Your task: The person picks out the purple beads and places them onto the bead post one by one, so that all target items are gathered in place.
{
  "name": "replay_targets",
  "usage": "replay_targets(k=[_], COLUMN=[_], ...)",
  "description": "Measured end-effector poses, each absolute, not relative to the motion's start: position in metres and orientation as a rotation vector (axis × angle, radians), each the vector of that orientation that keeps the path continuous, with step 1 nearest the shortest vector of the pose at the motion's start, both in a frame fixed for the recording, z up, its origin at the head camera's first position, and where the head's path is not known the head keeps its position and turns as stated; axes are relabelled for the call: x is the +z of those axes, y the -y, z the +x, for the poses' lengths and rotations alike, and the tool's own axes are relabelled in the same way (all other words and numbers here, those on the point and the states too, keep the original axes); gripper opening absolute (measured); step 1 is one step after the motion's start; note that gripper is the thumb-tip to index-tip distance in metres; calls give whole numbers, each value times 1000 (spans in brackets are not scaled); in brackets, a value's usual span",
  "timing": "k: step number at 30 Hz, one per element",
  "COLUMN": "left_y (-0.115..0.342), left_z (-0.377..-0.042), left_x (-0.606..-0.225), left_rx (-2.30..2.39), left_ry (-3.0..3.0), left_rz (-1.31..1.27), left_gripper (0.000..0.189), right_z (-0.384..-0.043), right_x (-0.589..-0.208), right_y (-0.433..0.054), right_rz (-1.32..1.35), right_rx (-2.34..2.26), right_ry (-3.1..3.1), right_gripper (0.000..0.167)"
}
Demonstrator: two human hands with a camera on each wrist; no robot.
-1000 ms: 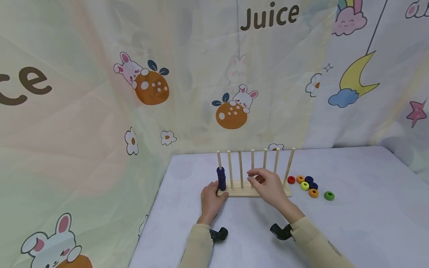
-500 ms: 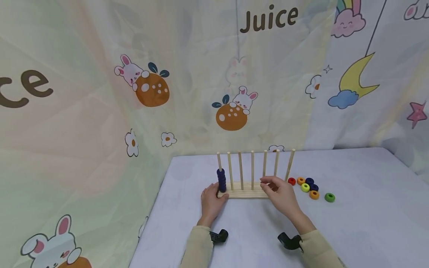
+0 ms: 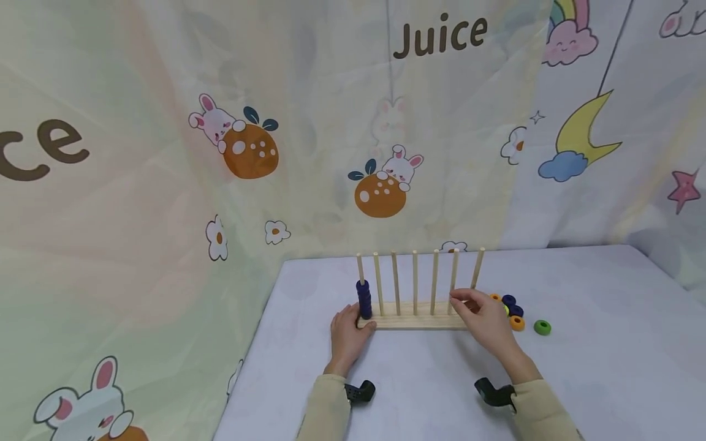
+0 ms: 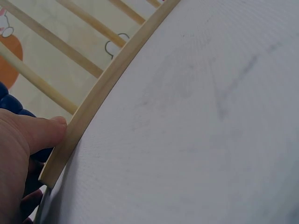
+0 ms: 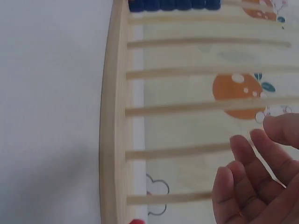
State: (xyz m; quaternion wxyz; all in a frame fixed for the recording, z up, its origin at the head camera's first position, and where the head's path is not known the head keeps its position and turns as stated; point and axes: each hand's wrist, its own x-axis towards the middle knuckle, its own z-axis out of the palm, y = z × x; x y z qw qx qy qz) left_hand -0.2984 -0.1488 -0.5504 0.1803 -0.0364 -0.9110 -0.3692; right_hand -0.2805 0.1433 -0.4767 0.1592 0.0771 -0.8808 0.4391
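My left hand (image 3: 346,337) grips the left end of a wooden peg stand (image 3: 413,322). In the left wrist view its thumb lies on the base edge (image 4: 100,91), just below dark blue beads. Those dark blue beads (image 3: 364,300) are stacked on the leftmost peg; the other pegs are bare where visible. My right hand (image 3: 486,321) hovers at the right end of the stand, partly covering the rightmost pegs. In the right wrist view its fingers are loosely bent, with nothing seen between them. Part of a red bead (image 5: 137,221) shows at the bottom edge there.
Loose beads lie on the white-covered table (image 3: 419,386) right of the stand: a green bead (image 3: 543,327), an orange bead (image 3: 516,323) and dark blue beads (image 3: 509,300) among them. My right hand hides some. A printed cloth (image 3: 320,122) hangs behind the table.
My right hand has moved right along the stand, from the middle pegs toward its right end, and now covers some loose beads. The left hand has kept its grip.
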Motion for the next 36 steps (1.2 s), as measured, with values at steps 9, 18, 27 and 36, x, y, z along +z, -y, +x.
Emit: replay_targets(k=[9, 18, 27, 36], left_y=[149, 149, 149, 149], left_z=[-298, -299, -300, -299], left_x=[-552, -552, -552, -551], left_rx=[-1051, -1026, -1050, -1051], left_ry=[2561, 2560, 2590, 2582], left_rz=[-97, -96, -76, -80], left_gripper=[52, 53, 54, 53], right_z=[-285, -293, -298, -300], right_x=[-479, -491, -504, -516], right_y=[-167, -186, -202, -222], right_rz=[223, 93, -91, -256], right_rx=[1215, 1135, 954, 1035], right_ry=[2581, 2589, 2615, 2632], right_gripper=[28, 25, 24, 28])
